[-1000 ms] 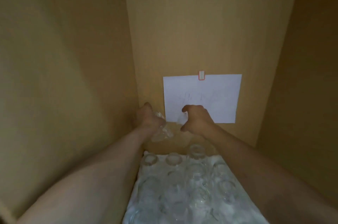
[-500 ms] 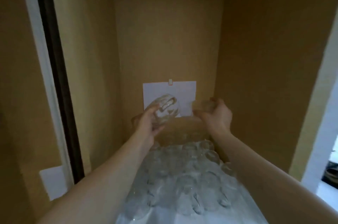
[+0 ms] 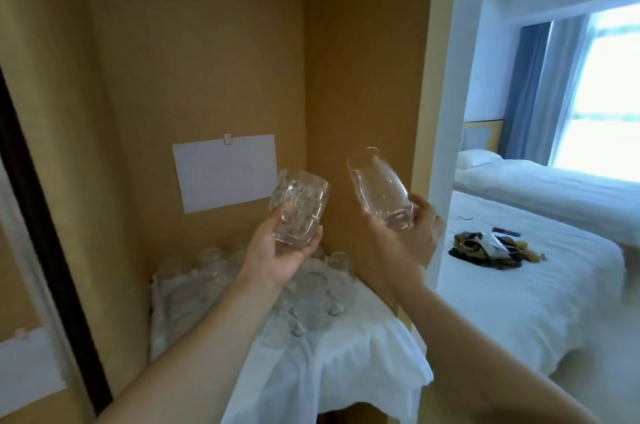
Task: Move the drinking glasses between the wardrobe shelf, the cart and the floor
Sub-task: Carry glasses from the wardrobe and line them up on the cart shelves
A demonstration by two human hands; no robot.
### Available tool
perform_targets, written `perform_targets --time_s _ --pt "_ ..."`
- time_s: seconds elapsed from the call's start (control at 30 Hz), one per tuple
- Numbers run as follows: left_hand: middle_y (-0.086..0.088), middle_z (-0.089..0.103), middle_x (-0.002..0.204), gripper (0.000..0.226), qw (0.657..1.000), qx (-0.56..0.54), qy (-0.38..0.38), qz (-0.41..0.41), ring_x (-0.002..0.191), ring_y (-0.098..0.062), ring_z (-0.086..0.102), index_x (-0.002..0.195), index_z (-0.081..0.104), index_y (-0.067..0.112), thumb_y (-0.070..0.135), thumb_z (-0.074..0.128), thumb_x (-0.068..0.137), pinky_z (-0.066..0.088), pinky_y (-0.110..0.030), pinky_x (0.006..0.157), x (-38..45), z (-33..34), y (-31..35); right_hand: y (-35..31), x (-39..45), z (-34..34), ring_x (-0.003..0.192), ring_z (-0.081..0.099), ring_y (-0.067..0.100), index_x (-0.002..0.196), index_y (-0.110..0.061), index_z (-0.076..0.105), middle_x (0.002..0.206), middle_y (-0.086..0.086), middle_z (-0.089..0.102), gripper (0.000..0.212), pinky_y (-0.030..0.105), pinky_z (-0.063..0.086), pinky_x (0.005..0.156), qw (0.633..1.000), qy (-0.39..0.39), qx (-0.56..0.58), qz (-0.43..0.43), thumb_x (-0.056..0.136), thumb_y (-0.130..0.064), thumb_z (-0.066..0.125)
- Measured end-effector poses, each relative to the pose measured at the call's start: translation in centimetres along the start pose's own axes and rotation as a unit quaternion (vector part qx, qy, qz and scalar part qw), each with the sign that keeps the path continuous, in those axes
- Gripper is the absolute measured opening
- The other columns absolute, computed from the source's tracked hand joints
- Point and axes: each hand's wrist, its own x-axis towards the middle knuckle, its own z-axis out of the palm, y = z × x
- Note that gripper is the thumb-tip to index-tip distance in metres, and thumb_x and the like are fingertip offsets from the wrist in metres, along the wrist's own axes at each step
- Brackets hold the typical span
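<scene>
My left hand [image 3: 277, 255] grips a ribbed clear drinking glass [image 3: 299, 207] by its base, lifted above the wardrobe shelf. My right hand [image 3: 407, 240] holds a smooth clear drinking glass [image 3: 379, 189], tilted with its mouth up and to the left. Both glasses are in the air, out in front of the wardrobe's back panel. Below them, several clear glasses [image 3: 311, 288] stand on a white cloth [image 3: 349, 354] that covers the shelf and hangs over its front edge. My left forearm hides some of them.
A white paper sheet [image 3: 225, 172] is taped to the wardrobe's back panel. The wardrobe's right side wall [image 3: 367, 84] stands close to my right hand. Beyond it a white bed [image 3: 519, 292] carries dark clutter [image 3: 485, 247]; a second bed and a bright window lie farther right.
Both hands have pulled back from the back of the shelf and risen, each carrying a glass. The view has swung right, revealing the bedroom.
</scene>
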Motion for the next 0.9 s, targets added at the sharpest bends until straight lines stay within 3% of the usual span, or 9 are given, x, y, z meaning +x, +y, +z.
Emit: perform_targets --time_s 0.17,0.33,0.47,0.57,0.6,0.67,0.73,0.83,0.9 --pt "-0.017 0.069 0.128 0.062 0.992 0.09 -0.077 -0.046 0.111 -0.035 0.068 0.13 0.066 0.013 0.035 0.081 0.074 0.059 -0.051 0.087 0.1 3.1 -5.3 1.0 1.7 -4.2 0.103 0.062 0.0 0.113 -0.038 0.036 0.115 -0.007 0.053 0.075 0.014 0.049 0.085 0.997 0.054 0.051 -0.014 0.065 -0.024 0.093" --pt "-0.011 0.071 0.119 0.053 0.976 0.166 -0.114 -0.087 0.096 -0.025 0.071 0.12 0.07 0.017 0.047 0.079 0.078 0.06 -0.037 0.077 1.0 7.0 -12.9 2.6 5.2 -10.7 0.109 0.061 0.01 0.133 -0.027 0.038 0.125 0.0 0.053 0.088 0.026 0.055 0.093 0.994 0.098 0.031 -0.027 0.066 -0.015 0.095" --pt "-0.011 0.071 0.117 0.067 0.958 0.208 -0.129 -0.148 0.097 -0.025 0.068 0.117 0.073 0.012 0.048 0.088 0.062 0.056 -0.036 0.082 1.4 10.3 -19.9 3.9 8.1 -17.1 0.116 0.057 0.017 0.143 -0.026 0.037 0.131 0.0 0.049 0.095 0.034 0.051 0.102 0.989 0.138 -0.035 -0.029 0.067 -0.026 0.095" --pt "-0.011 0.065 0.129 0.115 0.93 0.298 -0.19 -0.098 0.113 -0.026 0.068 0.135 0.057 0.016 0.074 0.09 0.04 0.058 -0.044 0.092 1.4 12.5 -24.9 4.7 10.0 -22.1 0.121 0.057 0.018 0.147 -0.025 0.036 0.138 0.004 0.048 0.097 0.025 0.051 0.099 0.987 0.157 -0.035 -0.023 0.069 -0.026 0.093" --pt "-0.01 0.063 0.134 0.116 0.924 0.306 -0.203 -0.105 0.118 -0.022 0.067 0.137 0.053 0.018 0.073 0.091 0.042 0.058 -0.042 0.094 1.5 13.1 -26.5 5.1 10.5 -23.8 0.12 0.058 0.017 0.148 -0.025 0.036 0.139 0.005 0.049 0.097 0.025 0.051 0.099 0.986 0.162 -0.03 -0.02 0.07 -0.024 0.093" --pt "-0.005 0.065 0.134 0.076 0.921 0.235 -0.237 -0.203 0.114 -0.007 0.068 0.13 0.056 0.025 0.046 0.093 0.068 0.058 -0.026 0.09 2.0 14.9 -30.1 5.9 11.8 -27.7 0.118 0.059 0.015 0.149 -0.025 0.036 0.137 0.006 0.051 0.097 0.033 0.052 0.102 0.985 0.171 -0.022 -0.016 0.071 -0.023 0.093" --pt "-0.009 0.069 0.13 0.056 0.905 0.243 -0.281 -0.209 0.116 -0.02 0.069 0.124 0.067 0.018 0.029 0.09 0.075 0.057 -0.038 0.094 2.8 16.0 -33.7 6.6 13.1 -31.5 0.115 0.061 0.013 0.148 -0.025 0.038 0.133 0.003 0.055 0.095 0.031 0.055 0.097 0.983 0.183 -0.015 -0.008 0.07 -0.025 0.093" --pt "-0.024 0.062 0.135 0.073 0.884 0.166 -0.312 -0.305 0.125 -0.043 0.06 0.128 0.068 0.006 0.028 0.093 0.064 0.046 -0.06 0.105 3.1 18.5 -39.4 7.7 15.2 -37.3 0.11 0.064 0.008 0.144 -0.024 0.04 0.124 -0.003 0.059 0.093 0.019 0.057 0.083 0.976 0.215 0.019 0.001 0.068 -0.02 0.094" --pt "-0.025 0.061 0.135 0.086 0.882 0.187 -0.311 -0.302 0.123 -0.043 0.061 0.132 0.065 0.006 0.025 0.098 0.054 0.043 -0.062 0.108 3.0 20.4 -43.2 8.6 16.5 -40.7 0.109 0.066 0.011 0.138 -0.024 0.041 0.121 -0.003 0.061 0.089 0.033 0.059 0.088 0.972 0.23 0.038 0.01 0.068 -0.016 0.094"
